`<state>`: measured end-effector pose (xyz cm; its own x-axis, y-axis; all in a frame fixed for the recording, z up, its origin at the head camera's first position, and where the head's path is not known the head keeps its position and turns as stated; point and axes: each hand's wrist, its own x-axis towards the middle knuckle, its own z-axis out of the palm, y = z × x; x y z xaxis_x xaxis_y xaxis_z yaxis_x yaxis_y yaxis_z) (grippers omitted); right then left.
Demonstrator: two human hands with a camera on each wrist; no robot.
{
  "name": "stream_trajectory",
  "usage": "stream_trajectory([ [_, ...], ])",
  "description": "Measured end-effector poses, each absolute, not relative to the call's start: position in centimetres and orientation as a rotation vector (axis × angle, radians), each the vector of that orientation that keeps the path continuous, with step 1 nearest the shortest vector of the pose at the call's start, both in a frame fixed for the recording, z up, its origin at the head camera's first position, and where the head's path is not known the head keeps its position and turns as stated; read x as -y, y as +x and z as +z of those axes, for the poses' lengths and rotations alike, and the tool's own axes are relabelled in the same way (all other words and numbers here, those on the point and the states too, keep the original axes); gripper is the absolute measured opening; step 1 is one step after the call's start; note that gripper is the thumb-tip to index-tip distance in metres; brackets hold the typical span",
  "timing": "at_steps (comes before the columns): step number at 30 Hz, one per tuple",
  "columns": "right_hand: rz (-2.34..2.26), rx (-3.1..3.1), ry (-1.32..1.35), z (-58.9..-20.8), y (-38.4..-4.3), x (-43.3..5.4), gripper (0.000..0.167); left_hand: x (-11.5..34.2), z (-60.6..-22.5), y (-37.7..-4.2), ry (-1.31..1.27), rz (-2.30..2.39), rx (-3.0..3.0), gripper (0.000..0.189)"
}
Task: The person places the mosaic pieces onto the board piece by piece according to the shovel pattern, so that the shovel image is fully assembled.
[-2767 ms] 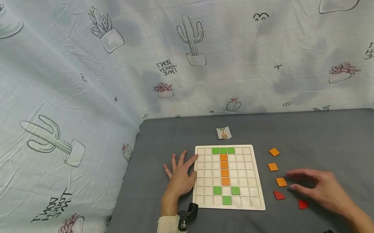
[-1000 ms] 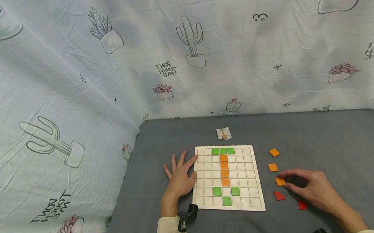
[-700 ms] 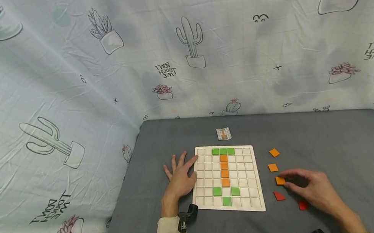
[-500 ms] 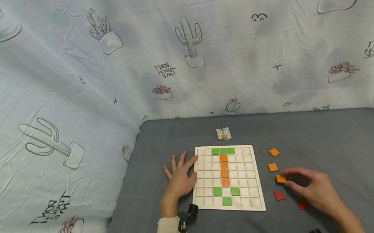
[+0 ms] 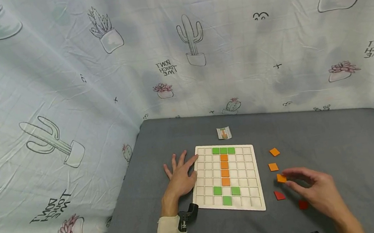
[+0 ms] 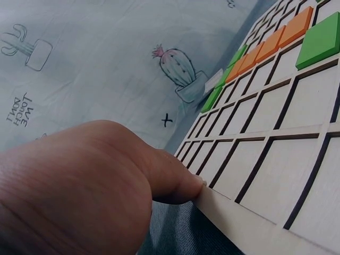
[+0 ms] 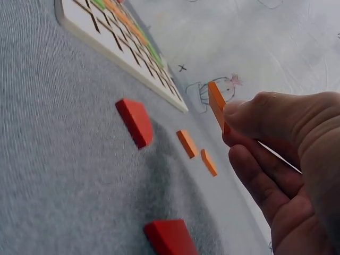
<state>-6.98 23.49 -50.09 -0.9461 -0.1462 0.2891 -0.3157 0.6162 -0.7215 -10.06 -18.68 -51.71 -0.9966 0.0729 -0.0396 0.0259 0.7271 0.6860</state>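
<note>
A white grid board (image 5: 249,178) lies on the grey tabletop, with green squares (image 5: 223,150) along its top row, an orange column (image 5: 225,170) below them and three green squares near the bottom. My left hand (image 5: 180,177) lies flat beside the board's left edge (image 6: 228,212), fingers straight and touching it. My right hand (image 5: 314,190) pinches an orange square tile (image 5: 281,178) (image 7: 217,104) and holds it just above the cloth, right of the board.
Two more orange tiles (image 5: 274,152) (image 5: 273,167) and two red pieces (image 5: 279,195) (image 5: 303,204) lie loose right of the board. A small picture card (image 5: 224,133) lies behind the board. Cactus-print cloth (image 5: 100,84) hangs behind and to the left.
My right hand reached left to the nearest orange tile, closed its fingertips on it and lifted it slightly. The left hand and the board have stayed still.
</note>
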Motion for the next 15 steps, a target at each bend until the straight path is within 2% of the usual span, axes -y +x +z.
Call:
stream_trajectory([
  [15,1.336,2.515,0.528,-48.7,-7.1,-21.9,0.045,18.6,-51.7,-10.1,0.081,1.128,-2.872,0.06],
])
